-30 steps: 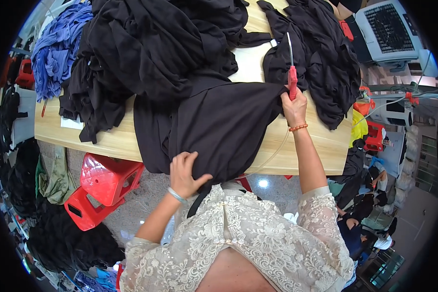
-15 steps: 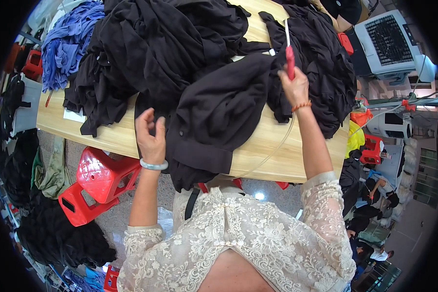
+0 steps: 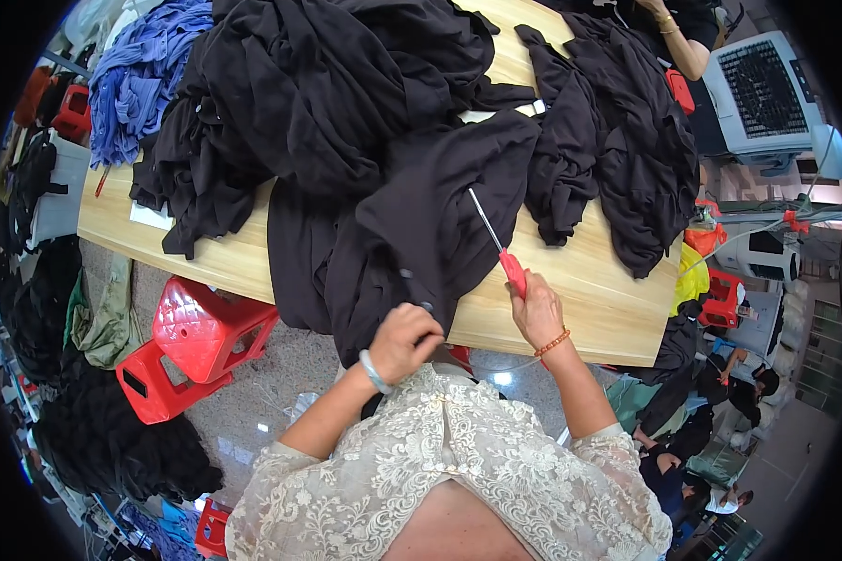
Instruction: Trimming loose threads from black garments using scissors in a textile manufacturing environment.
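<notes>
A black garment (image 3: 440,210) with small buttons lies bunched on the table's near edge, its lower part hanging over. My left hand (image 3: 402,348), wearing a pale bangle, is closed at the garment's near edge, gripping the cloth beside a button. My right hand (image 3: 538,313), with an orange bead bracelet, is wrapped round a red-handled tool (image 3: 513,271) that has a long, thin metal tip. That tip points up and left over the garment. Whether it is a pair of closed scissors I cannot tell.
Large heaps of black clothes (image 3: 299,84) and another black pile (image 3: 641,140) cover the wooden table (image 3: 220,257). Blue clothes (image 3: 150,75) lie at the far left. Red stools (image 3: 196,327) stand left of me. Another person's arm (image 3: 688,47) shows at the far right.
My right hand has come down and left with the red-handled tool, from the right pile to over the garment. My left hand has moved right and nearer me, closing on the cloth.
</notes>
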Tool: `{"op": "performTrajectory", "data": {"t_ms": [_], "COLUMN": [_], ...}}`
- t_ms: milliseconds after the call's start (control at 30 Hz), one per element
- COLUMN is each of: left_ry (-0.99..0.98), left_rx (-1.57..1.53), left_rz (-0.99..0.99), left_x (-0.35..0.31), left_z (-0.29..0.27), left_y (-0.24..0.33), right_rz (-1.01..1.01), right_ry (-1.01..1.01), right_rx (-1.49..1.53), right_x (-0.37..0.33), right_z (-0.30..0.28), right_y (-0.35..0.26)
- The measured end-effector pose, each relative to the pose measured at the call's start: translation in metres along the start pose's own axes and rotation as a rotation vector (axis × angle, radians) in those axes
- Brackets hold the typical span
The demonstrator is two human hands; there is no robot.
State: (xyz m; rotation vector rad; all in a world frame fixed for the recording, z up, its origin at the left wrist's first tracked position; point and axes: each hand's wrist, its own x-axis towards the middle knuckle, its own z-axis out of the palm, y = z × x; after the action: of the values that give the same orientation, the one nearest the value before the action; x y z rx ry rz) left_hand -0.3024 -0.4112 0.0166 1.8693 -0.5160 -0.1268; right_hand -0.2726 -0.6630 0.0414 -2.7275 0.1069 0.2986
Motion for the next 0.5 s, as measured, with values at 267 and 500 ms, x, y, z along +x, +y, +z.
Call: {"op": "performTrajectory", "data": {"t_ms": [267, 500], "left_ry": [0.024, 0.210], "left_rx": [-0.103, -1.052], "left_rz": [0.011, -0.686], "left_x": [0.007, -0.021], "left_z": [0.031, 0.045], "left_y": [-0.011, -0.047], "right_rz": [-0.016, 0.046], "right_ry": [-0.144, -0.242], "right_rx": [0.542, 0.782], "right_x": [-0.024, -0.026], "right_z": [0.038, 0.033], "right_y": [-0.033, -0.040]}}
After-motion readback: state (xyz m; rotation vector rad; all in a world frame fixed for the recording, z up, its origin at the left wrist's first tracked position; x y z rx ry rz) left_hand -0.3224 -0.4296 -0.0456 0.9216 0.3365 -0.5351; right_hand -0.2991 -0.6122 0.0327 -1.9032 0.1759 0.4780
